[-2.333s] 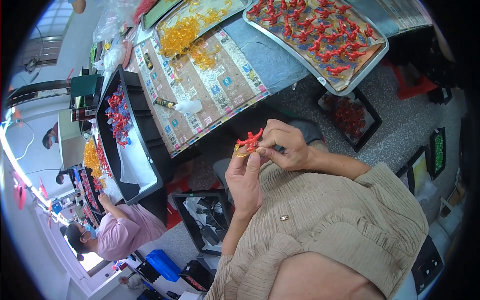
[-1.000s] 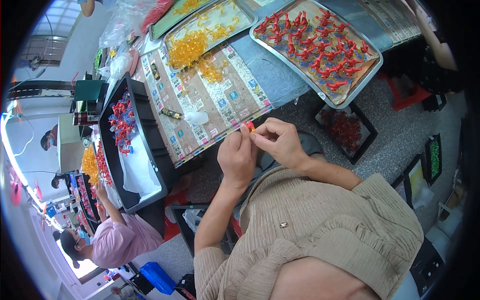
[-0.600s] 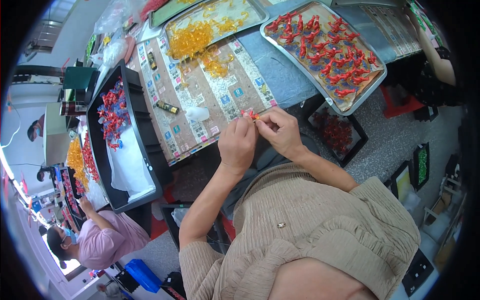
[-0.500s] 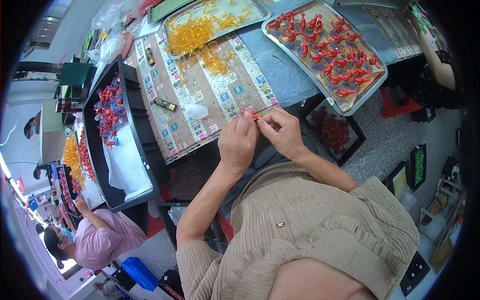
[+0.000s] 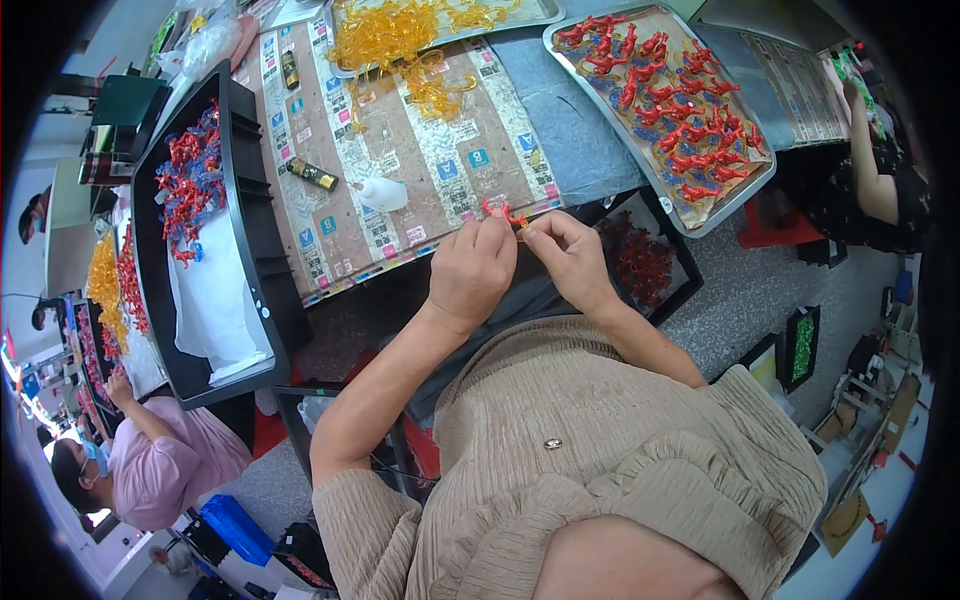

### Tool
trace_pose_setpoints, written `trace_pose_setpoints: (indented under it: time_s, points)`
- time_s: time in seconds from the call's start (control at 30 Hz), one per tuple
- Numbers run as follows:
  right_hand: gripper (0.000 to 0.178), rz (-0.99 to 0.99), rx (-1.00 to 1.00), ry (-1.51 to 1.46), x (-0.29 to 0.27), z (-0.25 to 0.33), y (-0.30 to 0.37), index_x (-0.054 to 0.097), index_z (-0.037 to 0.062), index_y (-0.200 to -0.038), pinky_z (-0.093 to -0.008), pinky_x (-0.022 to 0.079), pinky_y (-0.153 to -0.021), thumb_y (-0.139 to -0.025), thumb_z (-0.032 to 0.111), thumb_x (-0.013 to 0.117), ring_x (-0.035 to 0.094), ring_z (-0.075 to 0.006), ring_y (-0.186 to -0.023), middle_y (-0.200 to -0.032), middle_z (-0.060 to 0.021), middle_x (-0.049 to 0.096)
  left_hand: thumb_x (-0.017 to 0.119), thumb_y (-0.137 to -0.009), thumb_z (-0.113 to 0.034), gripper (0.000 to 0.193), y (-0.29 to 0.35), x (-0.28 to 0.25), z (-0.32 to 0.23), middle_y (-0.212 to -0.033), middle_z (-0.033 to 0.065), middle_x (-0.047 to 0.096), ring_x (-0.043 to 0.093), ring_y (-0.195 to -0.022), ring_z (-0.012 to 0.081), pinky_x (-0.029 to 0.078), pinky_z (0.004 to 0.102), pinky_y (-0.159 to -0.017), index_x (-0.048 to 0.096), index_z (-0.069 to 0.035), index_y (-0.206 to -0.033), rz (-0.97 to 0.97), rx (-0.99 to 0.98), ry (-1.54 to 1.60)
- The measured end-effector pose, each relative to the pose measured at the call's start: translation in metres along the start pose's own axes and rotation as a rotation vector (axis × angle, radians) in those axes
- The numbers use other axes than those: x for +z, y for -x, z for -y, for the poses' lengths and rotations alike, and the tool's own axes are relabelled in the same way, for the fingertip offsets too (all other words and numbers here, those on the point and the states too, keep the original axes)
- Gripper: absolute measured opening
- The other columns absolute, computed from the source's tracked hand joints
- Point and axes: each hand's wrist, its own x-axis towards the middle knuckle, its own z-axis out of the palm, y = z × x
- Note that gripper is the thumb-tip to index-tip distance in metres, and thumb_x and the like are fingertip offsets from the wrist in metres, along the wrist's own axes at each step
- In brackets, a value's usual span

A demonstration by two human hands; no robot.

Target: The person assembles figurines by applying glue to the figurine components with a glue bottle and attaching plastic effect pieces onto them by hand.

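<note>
Just above the table's front edge, my left hand (image 5: 470, 272) is closed, its fingertips gripping a small red plastic figure (image 5: 499, 211). Close beside it, my right hand (image 5: 568, 262) pinches a small amber plastic piece (image 5: 523, 225) against the figure's near end. Fingers cover much of both pieces, so whether they are joined I cannot tell. A white squeeze bottle (image 5: 384, 194) lies on the table left of my hands, next to a black-and-gold cylinder (image 5: 312, 174). Farther back is a loose heap of curly amber plastic pieces (image 5: 432, 92).
Several red figures with blue and amber parts fill a metal tray (image 5: 765, 190) at right. A black bin (image 5: 277, 345) at left holds red and blue pieces on white paper. Another metal tray (image 5: 548, 12) stands behind. Co-workers sit at left (image 5: 180, 455) and far right (image 5: 880, 190).
The whole view has shifted slightly, so the bin and table appear farther left. My fingertips have parted a little, and more of the red figure shows between them.
</note>
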Motion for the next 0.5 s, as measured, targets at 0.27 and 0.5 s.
trace_pose_setpoints:
  time_s: [0.27,0.5]
  points:
    - [0.015,-0.046,0.017,0.061,0.0056,0.0026,0.0054,0.063,-0.0031,-0.081,-0.0228,0.04,-0.055,-0.087,0.01,0.063,0.048,-0.0041,-0.063,-0.069,-0.0009,0.058,0.062,-0.072,-0.01,0.018,0.0006,0.0012,0.0011,-0.084,0.0056,0.055,0.055,-0.068,0.0161,0.047,0.0279,-0.054,0.064,0.001,-0.086,-0.025,0.036,0.012]
    - [0.015,-0.033,0.123,0.045,0.0051,0.008,0.0054,0.062,-0.0034,-0.08,-0.0218,0.038,-0.054,-0.087,0.01,0.062,0.045,-0.0025,-0.062,-0.066,0.0025,0.055,0.062,-0.07,-0.01,0.017,0.0023,0.0022,0.0028,-0.088,0.0072,0.057,0.055,-0.07,0.0167,0.048,0.0278,-0.055,0.064,0.0,-0.084,-0.017,0.047,0.02]
